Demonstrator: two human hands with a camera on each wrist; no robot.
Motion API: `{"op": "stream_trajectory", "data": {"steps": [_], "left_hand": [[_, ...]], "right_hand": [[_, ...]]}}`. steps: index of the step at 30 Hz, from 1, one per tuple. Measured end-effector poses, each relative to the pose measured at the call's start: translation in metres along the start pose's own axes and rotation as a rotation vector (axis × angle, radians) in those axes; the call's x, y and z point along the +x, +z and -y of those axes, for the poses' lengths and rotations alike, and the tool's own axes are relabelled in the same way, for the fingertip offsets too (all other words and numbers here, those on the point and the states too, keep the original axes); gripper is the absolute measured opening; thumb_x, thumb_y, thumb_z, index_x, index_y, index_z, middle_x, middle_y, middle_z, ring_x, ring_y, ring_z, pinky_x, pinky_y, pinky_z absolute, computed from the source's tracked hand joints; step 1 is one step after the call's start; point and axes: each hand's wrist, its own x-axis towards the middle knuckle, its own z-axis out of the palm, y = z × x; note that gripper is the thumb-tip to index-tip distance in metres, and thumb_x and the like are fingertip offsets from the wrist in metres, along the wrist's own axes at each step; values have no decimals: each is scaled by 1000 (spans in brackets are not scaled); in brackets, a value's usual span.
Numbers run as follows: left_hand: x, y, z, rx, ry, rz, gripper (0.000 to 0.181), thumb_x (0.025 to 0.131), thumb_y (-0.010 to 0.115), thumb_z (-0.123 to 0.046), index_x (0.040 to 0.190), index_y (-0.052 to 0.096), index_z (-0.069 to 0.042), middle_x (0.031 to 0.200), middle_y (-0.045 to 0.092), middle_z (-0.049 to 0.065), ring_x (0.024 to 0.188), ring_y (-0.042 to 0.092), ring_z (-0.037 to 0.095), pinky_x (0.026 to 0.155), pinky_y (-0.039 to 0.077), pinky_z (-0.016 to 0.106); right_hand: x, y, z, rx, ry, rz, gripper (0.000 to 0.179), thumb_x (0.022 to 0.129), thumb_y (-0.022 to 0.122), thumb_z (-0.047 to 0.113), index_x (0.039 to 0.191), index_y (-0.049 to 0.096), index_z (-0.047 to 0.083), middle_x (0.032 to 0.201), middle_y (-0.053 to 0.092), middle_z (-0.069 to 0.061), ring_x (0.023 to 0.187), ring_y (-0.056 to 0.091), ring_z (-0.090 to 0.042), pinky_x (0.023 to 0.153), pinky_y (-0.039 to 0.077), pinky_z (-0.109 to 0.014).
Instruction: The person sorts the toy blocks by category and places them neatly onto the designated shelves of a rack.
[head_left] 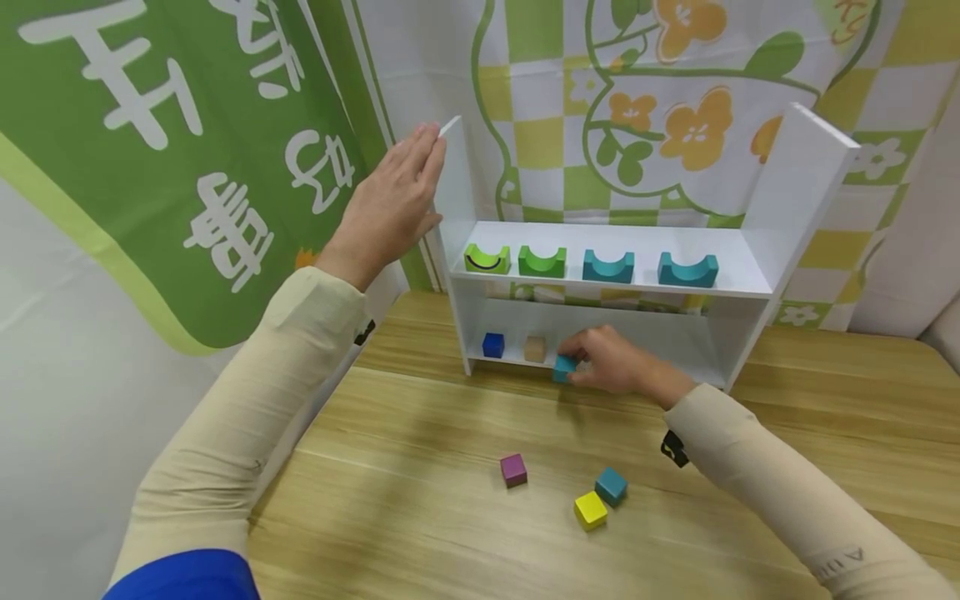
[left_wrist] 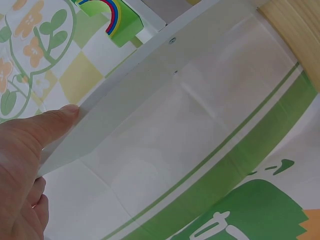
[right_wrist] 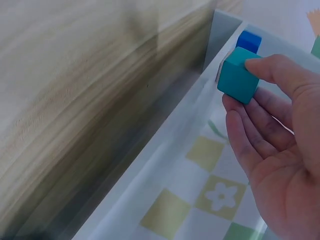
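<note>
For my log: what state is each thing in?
White shelf unit: upright on the wooden table
Left hand: touching the shelf unit
Held teal cube: pinched by the right hand
Blue cube: on lower shelf
Plain wooden cube: on lower shelf
Purple cube: on table, apart
Yellow cube: on table
Second teal cube: on table beside yellow cube
Two green arch blocks: on upper shelf, hollows up
Two teal arch blocks: likewise

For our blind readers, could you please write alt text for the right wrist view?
A right hand pinches a teal block by a white shelf. Beyond it, a blue block stands on the shelf; a wooden table fills the left.
</note>
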Motion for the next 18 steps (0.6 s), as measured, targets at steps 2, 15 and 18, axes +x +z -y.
{"op": "stream_trajectory", "data": {"steps": [2,15,18], "left_hand": [[0,0,0,0,-1,1,87,103,71,-23,164,18,11,175,16,28,165,16,39,138,15,45],[0,1,1,5,-2,0,88,103,71,-23,164,17,11,175,16,27,165,16,38,138,15,45],[0,1,1,8,-1,-1,88,103,71,-24,164,17,11,175,16,27,165,16,38,138,15,45]], "right_hand": [[2,-1,-4,-12,1,-7,38,92,74,4,127,71,-10,121,76,-24,108,77,-35,94,66,-47],[15,-4,-19,-66,36,-1,38,93,72,3,129,70,-10,127,74,-25,111,75,-36,95,65,-47],[18,-4,-19,-78,40,10,38,94,71,3,129,70,-10,127,74,-25,111,75,-36,95,65,-47]]}}
